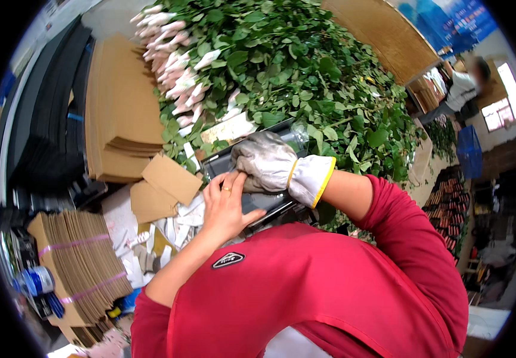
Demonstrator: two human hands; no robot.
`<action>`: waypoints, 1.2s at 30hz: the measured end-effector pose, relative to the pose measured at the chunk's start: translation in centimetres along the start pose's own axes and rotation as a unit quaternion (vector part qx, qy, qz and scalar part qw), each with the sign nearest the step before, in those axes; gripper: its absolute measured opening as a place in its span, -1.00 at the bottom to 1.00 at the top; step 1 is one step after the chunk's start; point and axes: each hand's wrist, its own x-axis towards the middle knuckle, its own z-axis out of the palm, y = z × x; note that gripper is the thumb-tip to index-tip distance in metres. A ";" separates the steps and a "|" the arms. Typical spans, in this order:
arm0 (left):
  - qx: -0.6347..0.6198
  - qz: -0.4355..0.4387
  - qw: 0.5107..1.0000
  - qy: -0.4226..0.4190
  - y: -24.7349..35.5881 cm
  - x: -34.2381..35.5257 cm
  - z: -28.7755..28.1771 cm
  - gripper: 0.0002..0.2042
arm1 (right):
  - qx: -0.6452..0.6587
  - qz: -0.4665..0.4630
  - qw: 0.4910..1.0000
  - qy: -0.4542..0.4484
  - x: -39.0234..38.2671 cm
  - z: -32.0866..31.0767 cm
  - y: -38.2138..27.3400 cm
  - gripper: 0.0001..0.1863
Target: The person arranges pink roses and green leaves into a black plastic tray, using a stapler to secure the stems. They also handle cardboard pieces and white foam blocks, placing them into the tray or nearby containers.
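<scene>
My bare left hand (225,209), with a ring on it, rests its bent fingers at the near edge of a dark, shiny tray-like object (265,201), its thumb spread out. My right hand (258,162), in a soiled white work glove with yellow trim, is curled over that object, touching my left fingertips; what it grips is hidden. Just beyond lie a pale scrap of card (228,128) and a big heap of leafy stems (305,71), with pink-white wrapped flower heads (174,77) along its left side. Loose brown card pieces (168,179) lie left of my hands.
Stacks of cardboard (121,101), dark sheets (43,101) and banded card (82,265) line the left. A brown board (383,33) stands behind the leaves. At right are a co-worker (460,89), a blue crate (468,152) and rows of bundled stems (445,212).
</scene>
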 end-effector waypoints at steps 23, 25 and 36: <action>-0.194 -0.027 0.946 0.260 -4.1 0.3 4.4 -0.89 | 0.061 0.069 0.992 -0.086 0.1 -1.7 -5.2 -0.07; -0.183 -0.148 0.843 0.484 -2.0 -2.2 3.4 -0.92 | 0.006 0.041 0.997 -0.068 -0.8 -0.3 -4.1 -0.14; 0.115 -0.480 0.868 -0.057 -4.7 -18.7 5.1 -0.41 | -0.001 -0.035 0.998 0.050 -0.5 1.2 -3.5 -0.79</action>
